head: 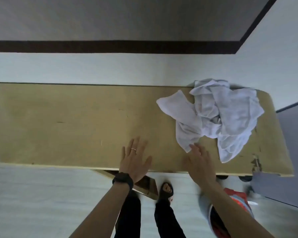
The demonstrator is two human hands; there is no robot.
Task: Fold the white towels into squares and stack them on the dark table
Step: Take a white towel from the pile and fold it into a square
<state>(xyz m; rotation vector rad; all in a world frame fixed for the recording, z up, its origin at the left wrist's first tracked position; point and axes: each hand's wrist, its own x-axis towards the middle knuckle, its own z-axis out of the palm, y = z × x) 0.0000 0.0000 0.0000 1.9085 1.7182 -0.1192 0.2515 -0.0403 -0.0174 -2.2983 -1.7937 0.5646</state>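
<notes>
A crumpled heap of white towels [218, 115] lies on the right part of a light wooden table [67, 121]. My right hand [199, 162] reaches over the table's near edge with straight fingers, its fingertips at the lowest corner of the heap; the hand is blurred. My left hand [134, 160] is spread flat over the bare wood near the front edge, a ring on one finger and a dark watch on the wrist. It holds nothing. A dark grey surface [292, 138] shows at the far right, beside the wooden table's end.
A pale wall with a dark band runs behind the table. Below the table's front edge are the pale floor, my legs and a sandalled foot [166, 188]. A red and white object [237, 198] lies on the floor at the right.
</notes>
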